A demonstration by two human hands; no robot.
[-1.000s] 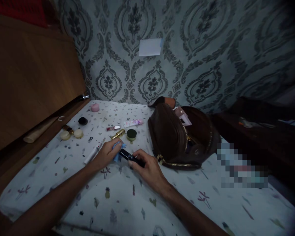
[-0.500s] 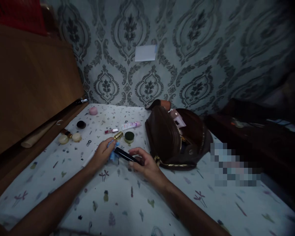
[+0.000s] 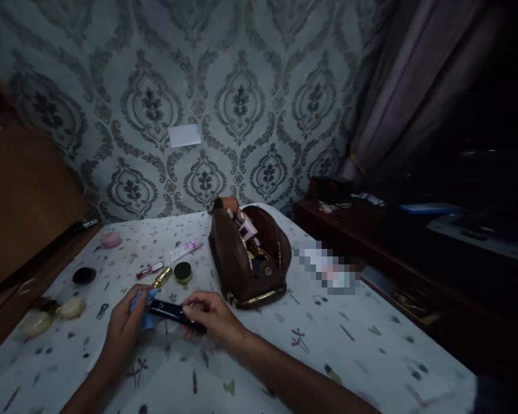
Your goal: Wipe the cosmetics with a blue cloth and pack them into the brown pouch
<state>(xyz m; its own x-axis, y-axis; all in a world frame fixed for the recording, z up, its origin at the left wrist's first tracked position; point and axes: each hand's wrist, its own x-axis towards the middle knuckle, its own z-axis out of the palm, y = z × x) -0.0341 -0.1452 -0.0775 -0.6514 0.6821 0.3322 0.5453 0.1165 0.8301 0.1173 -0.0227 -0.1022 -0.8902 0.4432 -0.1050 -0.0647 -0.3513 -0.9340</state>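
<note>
My right hand grips a slim black tube held level just above the patterned sheet. My left hand pinches a small blue cloth against the tube's left end. Just behind my hands lie a gold lipstick, a round dark green jar and a small pink-and-clear tube. An open brown zip pouch stands to the right of them, with items showing inside.
A pink-white tube, a pink round case, a black round case and two pale round cases lie on the sheet at left. A wooden headboard runs along the left; a dark side table stands at right.
The view has swung right and up, so everything sits lower left in the picture. My hands keep the same hold on the black tube and blue cloth.
</note>
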